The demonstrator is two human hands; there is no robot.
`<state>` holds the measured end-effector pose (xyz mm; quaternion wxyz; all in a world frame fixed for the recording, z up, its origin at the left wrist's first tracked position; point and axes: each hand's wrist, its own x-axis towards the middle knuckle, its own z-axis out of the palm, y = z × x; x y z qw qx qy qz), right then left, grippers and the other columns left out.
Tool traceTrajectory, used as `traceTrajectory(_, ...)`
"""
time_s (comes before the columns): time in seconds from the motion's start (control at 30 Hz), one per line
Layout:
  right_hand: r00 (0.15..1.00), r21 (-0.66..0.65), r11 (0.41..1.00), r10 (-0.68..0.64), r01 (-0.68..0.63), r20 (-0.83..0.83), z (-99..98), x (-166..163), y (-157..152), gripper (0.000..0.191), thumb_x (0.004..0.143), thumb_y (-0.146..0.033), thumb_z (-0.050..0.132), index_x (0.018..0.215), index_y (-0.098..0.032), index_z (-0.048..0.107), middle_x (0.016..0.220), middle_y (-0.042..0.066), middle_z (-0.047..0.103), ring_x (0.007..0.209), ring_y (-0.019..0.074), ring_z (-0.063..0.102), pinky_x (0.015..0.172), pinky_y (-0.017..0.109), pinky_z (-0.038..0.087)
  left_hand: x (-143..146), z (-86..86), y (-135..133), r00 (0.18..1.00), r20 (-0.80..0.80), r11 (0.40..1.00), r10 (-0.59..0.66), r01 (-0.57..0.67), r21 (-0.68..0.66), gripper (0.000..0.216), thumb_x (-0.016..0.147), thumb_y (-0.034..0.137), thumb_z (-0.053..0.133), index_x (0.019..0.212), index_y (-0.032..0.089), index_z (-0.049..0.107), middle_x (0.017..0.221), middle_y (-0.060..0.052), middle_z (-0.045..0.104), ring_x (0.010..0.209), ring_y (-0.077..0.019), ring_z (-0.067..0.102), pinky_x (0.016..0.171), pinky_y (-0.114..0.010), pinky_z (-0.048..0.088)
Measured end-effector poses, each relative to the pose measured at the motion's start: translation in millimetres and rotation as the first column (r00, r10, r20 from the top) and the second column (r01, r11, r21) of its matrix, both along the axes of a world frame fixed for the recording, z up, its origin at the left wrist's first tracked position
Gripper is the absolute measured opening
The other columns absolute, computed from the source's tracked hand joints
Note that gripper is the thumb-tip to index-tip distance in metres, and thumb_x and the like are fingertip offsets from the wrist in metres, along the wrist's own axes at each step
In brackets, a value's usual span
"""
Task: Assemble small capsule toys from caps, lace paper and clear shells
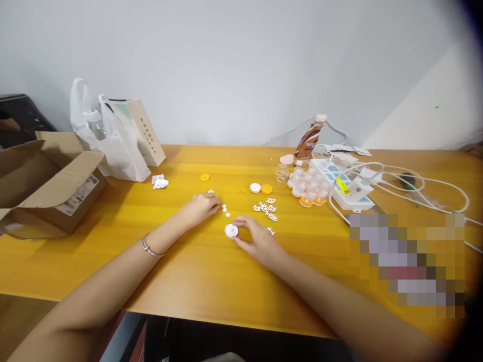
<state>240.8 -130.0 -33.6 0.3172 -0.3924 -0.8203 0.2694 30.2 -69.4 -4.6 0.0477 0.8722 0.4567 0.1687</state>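
My right hand (260,242) grips a small white round plastic cap (231,231) by its edge, between thumb and fingers, just above or on the table. To its left, my left hand (202,208) rests low over the table with fingers curled and pressed together; whatever they may hold is hidden. Beside those fingertips lie several tiny white discs (224,208). A small white piece (211,191) shows just behind the knuckles. Right of the cap are several white openwork plastic parts (265,207), with one more (270,231) behind my right hand.
Further back lie a white round part (255,188) and yellow ones (266,189) (205,177). Clear-and-orange capsules (308,186) cluster near a bottle (311,138) and a power strip (341,186) with loose cables. An open carton (81,183), plastic bag (126,153) and crumpled foil (160,182) stand left.
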Motion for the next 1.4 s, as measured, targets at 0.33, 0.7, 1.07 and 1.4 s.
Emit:
traceTrajectory(0.33, 0.999, 0.020, 1.000, 0.022, -0.021, -0.033, 3.8, 0.3, -0.4, 0.029, 0.077, -0.020, 0.055, 0.103, -0.019, 0.043, 0.104, 0.010, 0.061, 0.101, 0.0198, 0.059, 0.085, 0.038, 0.048, 12.5, 13.5, -43.8, 0.934, 0.106, 0.938, -0.340, 0.345, -0.028, 0.017, 0.087, 0.021, 0.045, 0.089, 0.015, 0.061, 0.084, -0.005, 0.063, 0.075, -0.0111, 0.060, 0.069, -0.019, 0.046)
traceTrajectory(0.7, 0.998, 0.014, 1.000, 0.013, -0.012, -0.064, 2.9, -0.9, -0.1, 0.031, 0.077, -0.021, 0.057, 0.103, -0.020, 0.041, 0.101, 0.008, 0.061, 0.097, 0.0183, 0.060, 0.083, 0.036, 0.049, 12.2, -4.5, -35.2, 0.919, -0.046, 0.905, -0.392, 0.394, 0.159, 0.022, 0.089, 0.025, 0.042, 0.089, 0.016, 0.061, 0.087, -0.006, 0.063, 0.081, -0.0139, 0.059, 0.074, -0.025, 0.043)
traceTrajectory(1.07, 0.996, -0.038, 0.999, 0.030, -0.033, -0.085, 6.4, -1.6, -1.5, 0.028, 0.077, -0.021, 0.056, 0.100, -0.021, 0.040, 0.100, 0.007, 0.060, 0.097, 0.0177, 0.060, 0.082, 0.035, 0.049, 10.1, 16.2, -37.1, 0.896, 0.000, 0.895, -0.443, 0.442, -0.057, 0.022, 0.087, 0.020, 0.043, 0.091, 0.020, 0.065, 0.090, -0.006, 0.062, 0.086, -0.0140, 0.058, 0.080, -0.027, 0.042)
traceTrajectory(1.4, 0.998, -0.039, 0.998, 0.044, -0.046, -0.050, 3.4, -0.4, -1.4, 0.026, 0.079, -0.021, 0.055, 0.101, -0.020, 0.040, 0.101, 0.007, 0.059, 0.098, 0.0167, 0.058, 0.085, 0.035, 0.047, -1.3, 23.3, -30.1, 0.915, 0.210, 0.901, -0.344, 0.384, -0.203, 0.022, 0.085, 0.018, 0.046, 0.098, 0.019, 0.063, 0.096, -0.005, 0.062, 0.088, -0.0130, 0.058, 0.082, -0.026, 0.044)
